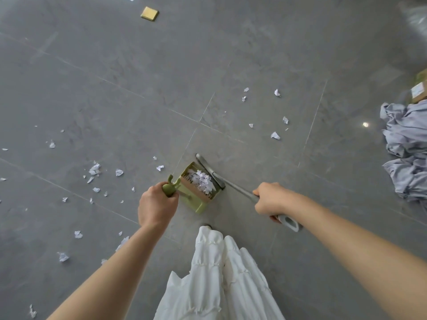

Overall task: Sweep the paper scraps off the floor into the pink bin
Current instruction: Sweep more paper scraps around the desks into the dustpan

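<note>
Paper scraps: a heap inside the green dustpan, centre floor; loose pieces scattered left and far right. Left hand clenched on the dustpan's handle. Right hand grasping the grey broom, head at the pan's mouth. Surroundings: grey cloth heap and cardboard box right; yellow square far; white skirt near.

Left hand and right hand clenched

hands: 2 | dustpan: 1 | broom: 1 | paper scraps: dozens, uncounted | cloth heap: 1 | yellow pad: 1
</note>
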Demonstrator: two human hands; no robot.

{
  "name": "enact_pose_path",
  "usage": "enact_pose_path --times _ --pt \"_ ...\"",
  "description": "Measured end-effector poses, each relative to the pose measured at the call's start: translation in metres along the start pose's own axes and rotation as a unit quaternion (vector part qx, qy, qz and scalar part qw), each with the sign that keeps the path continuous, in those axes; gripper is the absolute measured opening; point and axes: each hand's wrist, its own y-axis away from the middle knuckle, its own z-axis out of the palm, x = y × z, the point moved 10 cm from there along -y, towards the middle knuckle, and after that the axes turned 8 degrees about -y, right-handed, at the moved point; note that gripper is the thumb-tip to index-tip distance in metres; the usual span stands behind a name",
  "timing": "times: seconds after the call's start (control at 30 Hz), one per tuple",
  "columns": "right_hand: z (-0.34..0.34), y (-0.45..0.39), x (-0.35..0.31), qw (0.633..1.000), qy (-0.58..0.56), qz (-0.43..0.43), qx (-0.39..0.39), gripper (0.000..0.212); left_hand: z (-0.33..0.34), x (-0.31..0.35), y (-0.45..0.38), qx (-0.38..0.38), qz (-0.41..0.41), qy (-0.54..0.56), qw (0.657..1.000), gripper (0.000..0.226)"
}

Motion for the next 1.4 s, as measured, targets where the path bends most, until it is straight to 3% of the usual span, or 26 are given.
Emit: enact_pose_path --times 0.2,0.3,0.4,0.5,0.63,0.87,1.13,1.4 --pt "-0.031 0.001 0.023 0.998 -0.052 0.030 0.037 0.049 -0.005 0.019 -0.003 0.009 -0.001 0.017 1.000 0.017" --pt "-0.048 -0.003 0.040 0.994 -0.079 0.047 0.062 0.050 -0.009 0.036 -0.009 0.014 0.011 0.012 1.000 0.012" --pt "-0.065 -0.017 0.065 0.986 -0.132 0.065 0.073 0.044 -0.013 0.054 -0.018 0.023 0.022 0.009 0.999 0.009" --pt "-0.082 -0.031 0.096 0.968 -0.212 0.101 0.092 0.010 -0.017 0.070 -0.025 0.033 0.025 0.013 0.999 0.010" --pt "-0.113 -0.051 0.136 0.927 -0.326 0.136 0.126 0.017 -0.018 0.095 -0.036 0.036 0.017 0.019 0.999 0.018" --pt "-0.185 -0.093 0.191 0.901 -0.382 0.169 0.119 0.020 -0.017 0.165 -0.060 0.066 -0.004 0.026 0.997 0.014" --pt "-0.279 -0.151 0.223 0.916 -0.351 0.176 0.078 0.022 -0.010 0.233 -0.087 0.096 -0.037 0.028 0.994 0.012" --pt "-0.334 -0.187 0.167 0.938 -0.327 0.102 0.054 0.018 0.001 0.278 -0.111 0.118 -0.071 0.053 0.989 0.010"
